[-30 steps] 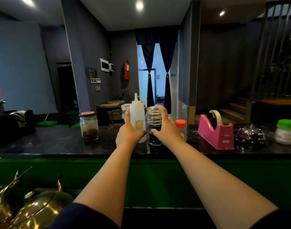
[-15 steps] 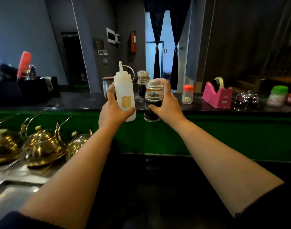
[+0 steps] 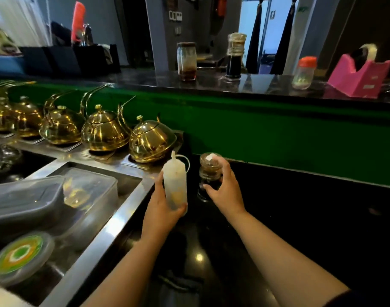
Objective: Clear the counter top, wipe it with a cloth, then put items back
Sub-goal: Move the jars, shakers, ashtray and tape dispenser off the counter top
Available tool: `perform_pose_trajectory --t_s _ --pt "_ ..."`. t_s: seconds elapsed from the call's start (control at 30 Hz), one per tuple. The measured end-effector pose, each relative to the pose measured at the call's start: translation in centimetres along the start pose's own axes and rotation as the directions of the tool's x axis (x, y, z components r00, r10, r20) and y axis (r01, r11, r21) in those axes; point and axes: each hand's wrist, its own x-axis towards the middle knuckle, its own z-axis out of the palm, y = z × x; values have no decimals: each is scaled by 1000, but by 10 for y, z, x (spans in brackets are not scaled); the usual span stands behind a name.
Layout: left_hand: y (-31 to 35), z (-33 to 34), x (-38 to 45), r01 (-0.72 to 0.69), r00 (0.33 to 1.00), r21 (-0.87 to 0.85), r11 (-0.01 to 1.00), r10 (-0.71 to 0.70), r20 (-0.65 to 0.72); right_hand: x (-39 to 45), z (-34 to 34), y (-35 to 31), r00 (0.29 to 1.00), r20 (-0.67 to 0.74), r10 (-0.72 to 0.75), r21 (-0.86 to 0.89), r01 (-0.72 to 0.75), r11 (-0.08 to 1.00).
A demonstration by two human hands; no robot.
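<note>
- Left hand [image 3: 162, 209] grips squeeze bottle [image 3: 175, 185] upright; right hand [image 3: 226, 191] clasps dark sauce jar [image 3: 209, 176], both low over the lower counter [image 3: 300, 218] (likely parking spot)
- Upper counter [image 3: 245, 85] holds jars and tape dispenser [image 3: 360, 74]: clearing unfinished

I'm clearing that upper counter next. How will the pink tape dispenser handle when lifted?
The pink tape dispenser looks rigid and blocky, so probably stiff and heavy for its size. Its broad base suggests it won't tip or roll.
</note>
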Motion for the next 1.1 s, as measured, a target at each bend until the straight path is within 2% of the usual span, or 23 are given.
perform_pose_trajectory --t_s 0.13,0.33,0.5,0.67,0.8,0.97,1.1 --pt "-37 26 -18 134 991 7 991 -134 4 -8 36 32 995 95 12 -13 -11 1000" --pt "-61 57 -13 210 978 20 978 -209 -23 -3 71 68 978 209 1 -15 2 1000" --pt "-69 71 -9 288 955 -35 957 -290 -59 9 85 80 979 202 -10 29 4 1000" --pt "-73 79 -4 304 947 -28 952 -305 -103 12 91 84 972 230 -48 6 48 999" --pt "-75 81 -8 324 941 -6 946 -323 -99 10 86 82 963 267 -42 -2 44 999" --pt "-60 63 -16 444 896 78 893 -442 -49 3 53 67 949 315 -4 22 -3 1000" --pt "-25 27 -15 337 940 96 937 -327 -101 16 13 39 972 233 -23 51 11 999"
